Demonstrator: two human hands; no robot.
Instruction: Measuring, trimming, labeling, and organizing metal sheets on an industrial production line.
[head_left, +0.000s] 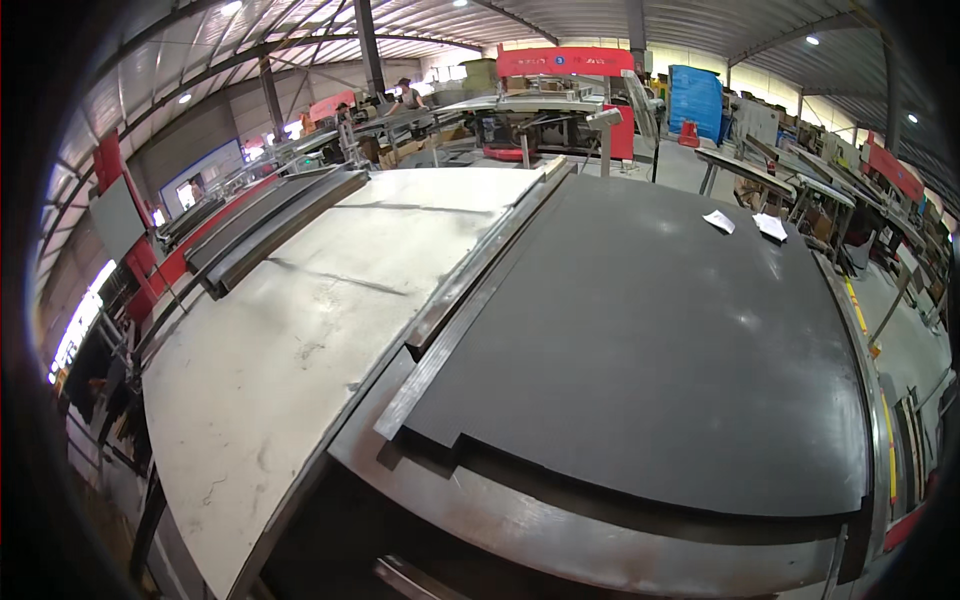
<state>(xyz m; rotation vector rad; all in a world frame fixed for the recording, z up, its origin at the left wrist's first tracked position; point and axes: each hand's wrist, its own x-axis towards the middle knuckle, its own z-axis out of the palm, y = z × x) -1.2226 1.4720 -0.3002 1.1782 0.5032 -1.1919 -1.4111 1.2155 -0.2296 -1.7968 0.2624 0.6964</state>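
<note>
Neither of my hands shows in the head view. In front of me to the right, a large dark grey board point(640, 330) lies flat on a metal machine table point(560, 510). A straight metal fence bar point(440, 370) runs along the board's left edge. Two small white paper slips point(719, 221) rest on its far part. To the left spreads a long cream-white tabletop point(290, 370) with scuffs and dark marks.
Stacked dark strips point(285, 225) lie on the white top's far left side. A red machine beam point(570, 61) crosses the background, and a blue covered stack point(695, 103) stands far right. Another person point(408, 97) is at the far left. Yellow-marked edging point(888, 440) runs along the right.
</note>
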